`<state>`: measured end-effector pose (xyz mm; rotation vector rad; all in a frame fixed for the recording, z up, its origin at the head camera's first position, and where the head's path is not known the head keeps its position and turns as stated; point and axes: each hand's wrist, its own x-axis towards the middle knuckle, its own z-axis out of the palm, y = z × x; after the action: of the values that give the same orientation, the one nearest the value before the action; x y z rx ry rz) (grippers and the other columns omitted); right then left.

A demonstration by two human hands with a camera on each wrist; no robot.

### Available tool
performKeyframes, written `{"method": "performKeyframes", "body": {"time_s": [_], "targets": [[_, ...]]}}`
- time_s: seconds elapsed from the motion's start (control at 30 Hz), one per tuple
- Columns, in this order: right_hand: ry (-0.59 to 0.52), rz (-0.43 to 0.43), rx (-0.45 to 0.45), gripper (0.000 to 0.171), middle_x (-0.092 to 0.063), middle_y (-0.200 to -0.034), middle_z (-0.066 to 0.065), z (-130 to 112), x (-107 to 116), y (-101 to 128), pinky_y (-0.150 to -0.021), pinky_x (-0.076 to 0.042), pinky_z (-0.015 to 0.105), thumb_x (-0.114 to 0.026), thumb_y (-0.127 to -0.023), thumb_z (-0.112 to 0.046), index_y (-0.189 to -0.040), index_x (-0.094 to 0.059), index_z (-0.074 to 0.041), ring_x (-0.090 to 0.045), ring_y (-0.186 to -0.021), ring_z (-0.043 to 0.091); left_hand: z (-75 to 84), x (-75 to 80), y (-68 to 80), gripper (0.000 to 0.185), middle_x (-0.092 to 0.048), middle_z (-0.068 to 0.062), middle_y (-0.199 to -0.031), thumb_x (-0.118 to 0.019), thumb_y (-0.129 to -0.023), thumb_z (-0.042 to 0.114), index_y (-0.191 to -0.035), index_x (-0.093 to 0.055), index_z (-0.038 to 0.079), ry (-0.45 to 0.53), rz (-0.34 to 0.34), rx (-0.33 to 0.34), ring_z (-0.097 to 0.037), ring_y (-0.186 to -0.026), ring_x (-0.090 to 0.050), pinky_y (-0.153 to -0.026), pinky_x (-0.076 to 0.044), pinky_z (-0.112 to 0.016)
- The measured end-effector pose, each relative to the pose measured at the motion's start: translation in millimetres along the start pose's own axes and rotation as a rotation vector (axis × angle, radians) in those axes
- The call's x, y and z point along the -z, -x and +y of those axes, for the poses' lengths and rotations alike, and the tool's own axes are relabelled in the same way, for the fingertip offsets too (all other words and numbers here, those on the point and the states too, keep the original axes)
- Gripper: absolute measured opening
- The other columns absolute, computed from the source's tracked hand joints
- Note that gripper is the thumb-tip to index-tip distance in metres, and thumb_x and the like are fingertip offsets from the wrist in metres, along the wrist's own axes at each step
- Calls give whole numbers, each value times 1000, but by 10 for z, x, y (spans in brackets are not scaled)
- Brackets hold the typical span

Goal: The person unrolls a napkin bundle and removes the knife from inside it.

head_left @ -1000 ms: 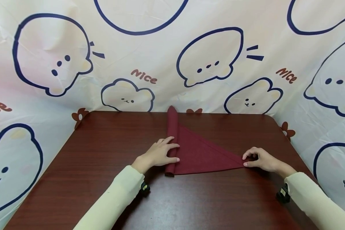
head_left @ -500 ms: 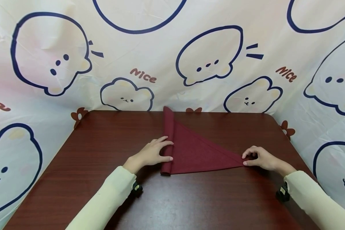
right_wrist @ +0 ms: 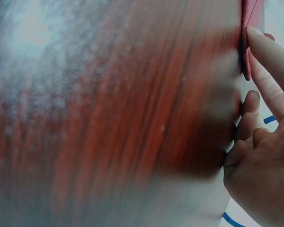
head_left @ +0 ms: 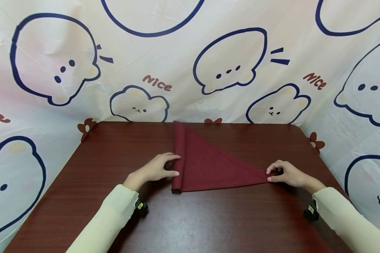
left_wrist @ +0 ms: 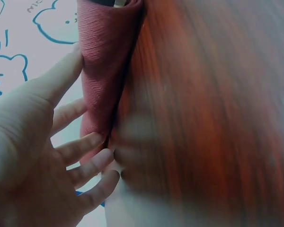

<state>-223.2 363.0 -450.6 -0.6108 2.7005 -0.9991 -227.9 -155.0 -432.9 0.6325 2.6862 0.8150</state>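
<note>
One dark red cloth napkin (head_left: 209,165) lies on one reddish-brown wooden table (head_left: 114,158), folded into a triangle with its long point toward the right and a rolled edge along its left side, running from the near middle of the table to the far edge. Two hands are in view, both in cream sleeves. The left hand (head_left: 155,169) lies flat beside the roll, fingers straight and spread, fingertips touching the rolled edge; the left wrist view shows the thumb and four fingers (left_wrist: 85,146) against the side of the roll (left_wrist: 106,61). The right hand (head_left: 288,174) sits at the napkin's right tip, thumb and forefinger pinching the point of the cloth against the table, the other fingers loosely curled. In the right wrist view a sliver of the napkin (right_wrist: 248,28) shows beside one outstretched finger (right_wrist: 272,56), the rest being blurred tabletop. The two hands are well apart, one at each end of the triangle. One small black device is strapped under each wrist, two in all. Behind and beside the table hangs one white printed backdrop (head_left: 190,63) with navy-outlined cartoon animals and the word "Nice" in red, legible twice.
</note>
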Motion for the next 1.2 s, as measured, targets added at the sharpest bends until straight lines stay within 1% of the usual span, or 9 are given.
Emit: {"method": "performKeyframes", "body": {"time_s": [0.1,0.23,0.47,0.7,0.87,1.03,1.2], "targets": [[1,-2,-5,12,-64,-95,1,-6,12,5,-74,-37,26,-80,-86,-17,-95,-73,-14,-45,-86,9,-50,16,22,65,-39,-20,-160,-72,-94,38,-151,-48,17,19,2,-22,-42,-148,-34,-117,-33,-61],[5,-4,-1,12,-64,-96,1,-6,17,1,-75,-37,26,-79,-87,-18,-96,-72,-14,-45,-86,9,-90,27,42,65,-44,-19,-157,-72,-94,35,-151,-48,15,18,15,-55,-40,-147,-38,-118,-33,-59],[8,-7,-9,12,-64,-95,1,5,12,-11,-74,-37,26,-80,-87,-18,-96,-73,-15,-44,-86,8,-102,29,60,65,-48,-18,-154,-73,-94,33,-151,-49,14,11,34,-67,-38,-146,-41,-117,-35,-57],[0,-7,-17,12,-64,-95,1,-8,1,-8,-75,-37,27,-80,-86,-18,-96,-73,-14,-45,-86,8,-74,20,83,65,-48,-17,-154,-72,-94,35,-151,-49,14,11,39,-49,-40,-146,-39,-117,-34,-58],[-6,-7,-15,11,-63,-95,2,-4,-14,-8,-74,-37,27,-79,-87,-18,-96,-73,-13,-44,-86,10,-70,7,90,65,-47,-16,-155,-72,-94,37,-151,-49,15,7,42,-38,-40,-145,-39,-117,-35,-59],[-4,-8,-12,11,-63,-95,2,1,-13,2,-73,-37,27,-79,-87,-17,-95,-73,-14,-44,-85,11,-69,-5,91,65,-44,-16,-157,-70,-94,40,-151,-48,18,0,35,-19,-41,-146,-37,-116,-34,-61],[2,-5,-9,11,-63,-95,1,2,-3,0,-73,-37,27,-79,-87,-18,-95,-73,-14,-44,-86,9,-48,6,74,65,-40,-19,-159,-68,-95,42,-152,-48,18,1,20,-6,-42,-147,-35,-115,-34,-63]]}}
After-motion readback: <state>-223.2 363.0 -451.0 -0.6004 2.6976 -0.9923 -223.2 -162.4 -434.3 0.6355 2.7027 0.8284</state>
